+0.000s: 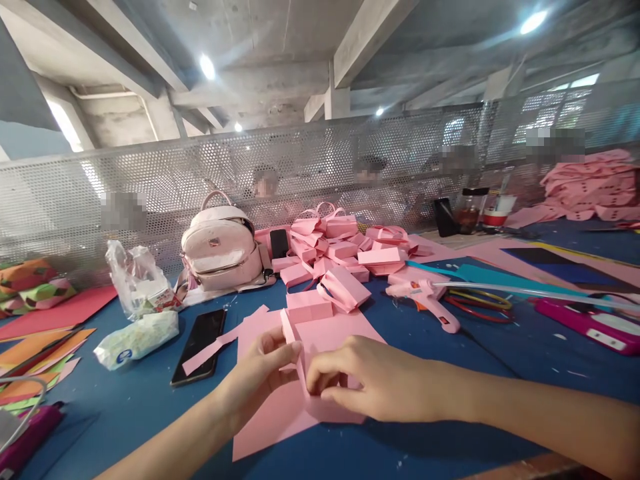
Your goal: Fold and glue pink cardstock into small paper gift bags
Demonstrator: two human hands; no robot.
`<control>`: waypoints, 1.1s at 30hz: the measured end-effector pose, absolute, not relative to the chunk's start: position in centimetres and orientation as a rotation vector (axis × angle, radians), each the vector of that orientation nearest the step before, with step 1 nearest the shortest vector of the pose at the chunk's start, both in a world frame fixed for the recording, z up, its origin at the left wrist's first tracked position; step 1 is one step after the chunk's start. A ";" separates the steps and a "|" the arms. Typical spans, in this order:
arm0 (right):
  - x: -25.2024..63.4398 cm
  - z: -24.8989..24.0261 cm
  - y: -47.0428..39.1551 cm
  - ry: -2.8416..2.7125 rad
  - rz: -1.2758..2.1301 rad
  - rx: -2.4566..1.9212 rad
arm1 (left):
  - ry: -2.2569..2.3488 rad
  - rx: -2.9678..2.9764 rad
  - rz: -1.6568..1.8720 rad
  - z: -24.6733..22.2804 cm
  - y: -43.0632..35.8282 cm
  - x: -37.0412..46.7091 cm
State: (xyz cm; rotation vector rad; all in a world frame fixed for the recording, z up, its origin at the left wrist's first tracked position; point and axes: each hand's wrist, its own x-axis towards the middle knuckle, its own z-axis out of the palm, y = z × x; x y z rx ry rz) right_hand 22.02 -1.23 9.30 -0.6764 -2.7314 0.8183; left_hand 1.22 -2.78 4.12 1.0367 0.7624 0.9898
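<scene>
Taking the dial's centre as where the hands are meeting, pink sheets are lying flat on the blue desk beneath them. The left hand is pinching an upright pink paper piece between thumb and fingers; the right hand is curling its fingers against the near end, though whether it is gripping or only pressing I cannot tell. This piece is apparently being creased and is looking unfinished. At nine to ten o'clock, a loose pink strip is lying across a phone. At twelve, just beyond the hands, a small folded box is resting on the paper, and at two a glue gun is lying idle. Farther out, towards twelve to one, a heap of folded pink pieces is standing, some showing handles, so much shaping is seemingly done, while the flat paper is remaining unfolded.
</scene>
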 end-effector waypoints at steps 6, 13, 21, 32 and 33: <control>21.8 8.9 1.4 -2.373 0.951 -0.676 | 0.742 1.035 1.016 5.4 -3.1 1.1; 21.2 6.5 4.7 -2.196 1.235 -0.676 | 0.806 1.105 0.960 5.4 -3.5 1.5; 20.9 5.2 6.5 -2.074 1.165 -0.825 | 0.987 1.171 0.874 3.0 -3.3 2.0; 21.6 2.6 9.2 -2.106 1.156 -0.886 | 0.978 1.166 0.396 0.9 -3.7 1.3; 21.6 2.4 9.1 -2.135 1.167 -0.882 | 0.946 1.165 0.442 1.2 -3.0 1.0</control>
